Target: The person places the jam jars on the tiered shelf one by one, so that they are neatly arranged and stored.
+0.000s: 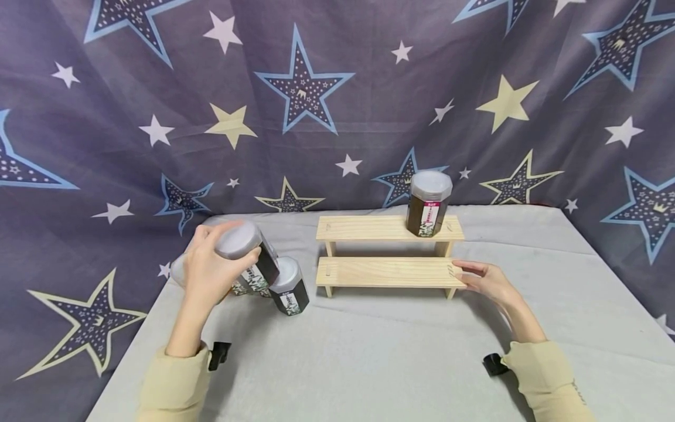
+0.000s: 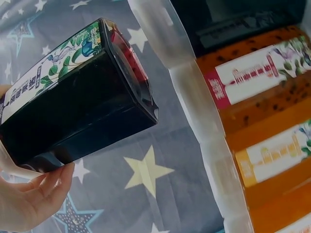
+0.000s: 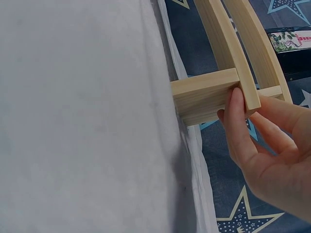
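Note:
My left hand (image 1: 207,266) grips a dark, many-sided jar (image 1: 266,265) with a pale lid, tilted above the table at the left. Seen from the left wrist, that jar (image 2: 82,104) shows a white label with green leaves. Just right of it, another dark jar (image 1: 289,288) stands on the table. On the right, the fingers of my right hand (image 1: 491,285) pinch the end of the lower step of a two-step wooden rack (image 1: 387,273). A jar with a pink-topped label (image 1: 429,204) stands at the right of the upper step.
Several lidded jars, one an amber jar (image 2: 262,155), stand in a row in the left wrist view; my left hand mostly hides them in the head view. Grey cloth (image 1: 369,357) covers the table. A star-patterned curtain (image 1: 364,117) hangs behind it.

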Motion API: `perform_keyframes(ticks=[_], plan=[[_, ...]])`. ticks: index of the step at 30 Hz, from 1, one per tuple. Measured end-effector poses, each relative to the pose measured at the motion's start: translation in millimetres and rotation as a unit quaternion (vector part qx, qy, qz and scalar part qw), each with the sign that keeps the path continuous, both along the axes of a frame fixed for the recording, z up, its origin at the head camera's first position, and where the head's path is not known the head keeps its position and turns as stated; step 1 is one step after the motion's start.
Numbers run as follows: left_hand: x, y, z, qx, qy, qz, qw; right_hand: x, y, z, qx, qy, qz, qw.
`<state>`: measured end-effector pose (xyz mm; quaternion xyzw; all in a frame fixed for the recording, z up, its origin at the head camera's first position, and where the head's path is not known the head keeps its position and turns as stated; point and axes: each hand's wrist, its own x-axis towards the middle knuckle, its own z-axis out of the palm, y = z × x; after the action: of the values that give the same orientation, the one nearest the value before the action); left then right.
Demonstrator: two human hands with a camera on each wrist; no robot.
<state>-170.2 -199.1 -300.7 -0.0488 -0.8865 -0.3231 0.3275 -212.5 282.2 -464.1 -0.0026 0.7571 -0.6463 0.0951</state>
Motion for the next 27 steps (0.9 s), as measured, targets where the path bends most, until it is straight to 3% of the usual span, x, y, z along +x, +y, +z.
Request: perform_keyframes(ticks=[11,15,22,27], plan=[[-11.3,22.9,4.6,0.005,-0.01,-0.017,0.9998,3.4,-1.2,6.8,-0.012,0.011,0.02,0.9997],[-15.5,30.7,3.9,0.004,-0.017,-0.025,0.9995,1.6,-1.1,5.0,-0.004,-0.008,0.006,0.9999],[-22.9,44.7,2.9,0.01,-0.011,-0.05,0.9986,5.7,-5.3,12.6,0.004,-0.007,0.003,1.0],[-27.1,54.7,3.2,0.0,0.003,-0.062,0.9981,2.6,-3.1,7.4,0.003,-0.013,0.003,0.9999]])
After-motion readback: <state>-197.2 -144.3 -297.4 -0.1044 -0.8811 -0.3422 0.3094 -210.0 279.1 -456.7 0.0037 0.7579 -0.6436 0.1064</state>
